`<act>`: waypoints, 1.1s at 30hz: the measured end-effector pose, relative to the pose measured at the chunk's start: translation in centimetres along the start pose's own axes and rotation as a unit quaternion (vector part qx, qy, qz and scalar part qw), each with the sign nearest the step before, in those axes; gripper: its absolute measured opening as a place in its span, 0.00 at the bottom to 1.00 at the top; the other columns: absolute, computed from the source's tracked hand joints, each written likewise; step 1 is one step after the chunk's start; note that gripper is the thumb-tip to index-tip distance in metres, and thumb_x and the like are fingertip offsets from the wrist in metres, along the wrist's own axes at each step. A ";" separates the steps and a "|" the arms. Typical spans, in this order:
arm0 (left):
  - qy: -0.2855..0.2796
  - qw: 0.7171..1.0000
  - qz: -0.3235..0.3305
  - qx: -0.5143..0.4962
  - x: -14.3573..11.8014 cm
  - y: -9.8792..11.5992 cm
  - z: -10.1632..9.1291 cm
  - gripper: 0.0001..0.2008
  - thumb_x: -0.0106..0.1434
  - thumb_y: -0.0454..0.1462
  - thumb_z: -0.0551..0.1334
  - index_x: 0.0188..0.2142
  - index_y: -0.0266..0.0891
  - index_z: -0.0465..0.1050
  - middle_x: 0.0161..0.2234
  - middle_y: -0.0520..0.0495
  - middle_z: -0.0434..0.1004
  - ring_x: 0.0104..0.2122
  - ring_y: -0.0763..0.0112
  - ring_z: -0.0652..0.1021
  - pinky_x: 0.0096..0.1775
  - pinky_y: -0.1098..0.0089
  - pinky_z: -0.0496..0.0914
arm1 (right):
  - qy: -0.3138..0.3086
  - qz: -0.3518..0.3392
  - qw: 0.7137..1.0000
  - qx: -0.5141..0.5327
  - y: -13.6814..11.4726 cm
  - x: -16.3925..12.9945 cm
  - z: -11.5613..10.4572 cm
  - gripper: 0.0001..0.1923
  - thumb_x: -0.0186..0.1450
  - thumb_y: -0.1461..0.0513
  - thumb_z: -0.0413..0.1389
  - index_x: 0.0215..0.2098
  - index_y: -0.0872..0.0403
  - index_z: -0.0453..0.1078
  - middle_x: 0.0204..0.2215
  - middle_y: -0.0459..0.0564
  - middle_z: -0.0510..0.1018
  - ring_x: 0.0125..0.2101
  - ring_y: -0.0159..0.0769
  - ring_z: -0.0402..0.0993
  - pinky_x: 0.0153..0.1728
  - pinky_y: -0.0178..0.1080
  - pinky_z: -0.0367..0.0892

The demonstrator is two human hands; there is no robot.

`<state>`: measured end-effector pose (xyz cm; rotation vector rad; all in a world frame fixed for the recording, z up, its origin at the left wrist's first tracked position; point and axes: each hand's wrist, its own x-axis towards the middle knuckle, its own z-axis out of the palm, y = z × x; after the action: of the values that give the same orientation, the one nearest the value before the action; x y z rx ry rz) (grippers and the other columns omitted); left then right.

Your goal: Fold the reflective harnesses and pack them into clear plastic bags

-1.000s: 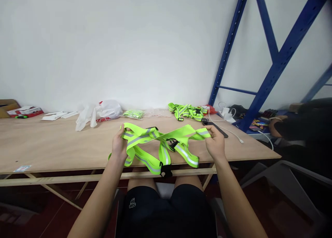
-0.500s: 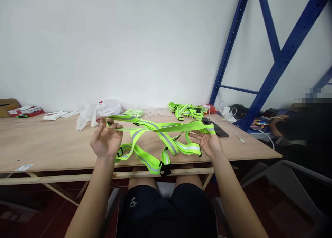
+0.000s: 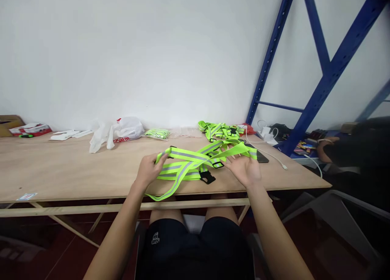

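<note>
A neon-green reflective strap vest (image 3: pixel 183 166) with grey stripes and black buckles is stretched between my hands above the front of the table. My left hand (image 3: pixel 150 169) pinches one strap near a black slider. At the other end, my right hand (image 3: pixel 247 169) is palm up, its fingers extended inside a loop of strap that it holds up. A black buckle (image 3: pixel 207 177) hangs from the middle, and one strap droops at the table's front edge. Overlapping straps hide part of my right fingers.
At the back of the wooden table (image 3: pixel 76 170) lie another green strap vest (image 3: pixel 221 130), a packaged green bundle (image 3: pixel 157 133) and a white plastic bag (image 3: pixel 129 129). A dark flat device (image 3: pixel 262 157) and white cable lie right. A blue rack (image 3: pixel 317 85) and another person's arm (image 3: pixel 326 148) are beyond.
My left hand has moved right, toward my right hand, and now pinches a strap by a slider. The vest has shifted and its straps hang closer together; my right hand has barely moved.
</note>
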<state>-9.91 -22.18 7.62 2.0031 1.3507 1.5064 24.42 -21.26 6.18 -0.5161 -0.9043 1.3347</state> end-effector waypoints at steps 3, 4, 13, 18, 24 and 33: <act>0.068 0.984 -0.089 -0.140 0.3 -1.1 0.2 0.25 0.65 0.49 0.61 0.16 0.38 0.69 0.12 0.53 0.61 0.15 0.75 0.63 0.21 0.73 0.56 | 0.001 -0.021 1.000 0.011 0.2 0.4 -0.8 0.19 0.64 0.42 0.52 0.42 0.43 0.76 0.47 0.49 0.81 0.54 0.49 0.73 0.53 0.64 0.67; 0.081 0.968 -0.120 -0.204 0.5 -1.4 0.1 0.25 0.66 0.50 0.60 0.17 0.38 0.68 0.12 0.52 0.62 0.14 0.76 0.63 0.20 0.73 0.57 | 0.008 -0.033 0.999 0.015 0.3 0.5 -1.2 0.18 0.65 0.44 0.52 0.42 0.43 0.76 0.47 0.49 0.81 0.53 0.48 0.73 0.53 0.63 0.68; 0.151 0.796 -0.291 -0.510 1.8 -2.9 0.1 0.15 0.70 0.45 0.58 0.38 0.34 0.74 0.36 0.40 0.80 0.32 0.71 0.81 0.32 0.75 0.74 | 0.084 -0.018 0.996 -0.004 3.3 2.5 -4.3 0.14 0.60 0.51 0.57 0.39 0.49 0.73 0.38 0.54 0.83 0.39 0.49 0.80 0.40 0.58 0.77; 0.150 0.824 -0.251 -0.485 1.6 -3.5 0.5 0.11 0.66 0.39 0.63 0.47 0.43 0.74 0.44 0.45 0.79 0.39 0.69 0.82 0.42 0.69 0.76 | 0.174 -0.049 0.964 -0.194 4.0 2.5 -5.7 0.11 0.61 0.52 0.57 0.29 0.52 0.69 0.22 0.48 0.79 0.21 0.36 0.75 0.21 0.37 0.74; 0.101 0.975 -0.163 -0.111 0.5 -4.8 0.6 0.24 0.56 0.28 0.65 0.53 0.43 0.74 0.47 0.41 0.78 0.47 0.54 0.79 0.53 0.53 0.71 | 0.131 -0.008 0.959 -0.252 3.0 1.5 -6.1 0.17 0.61 0.54 0.61 0.21 0.54 0.65 0.10 0.47 0.71 0.10 0.29 0.63 0.11 0.30 0.60; -0.180 0.957 0.191 0.122 0.8 1.5 4.8 0.17 0.69 0.32 0.52 0.51 0.43 0.75 0.48 0.45 0.79 0.45 0.64 0.79 0.47 0.67 0.73 | 0.131 0.054 0.964 -0.224 3.3 1.5 -4.3 0.14 0.68 0.54 0.55 0.39 0.56 0.72 0.35 0.59 0.85 0.17 0.37 0.79 0.23 0.40 0.78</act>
<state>-4.98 -20.91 7.16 2.6594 1.0834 1.0631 25.80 -18.46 1.52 -1.0790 -0.9674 1.1221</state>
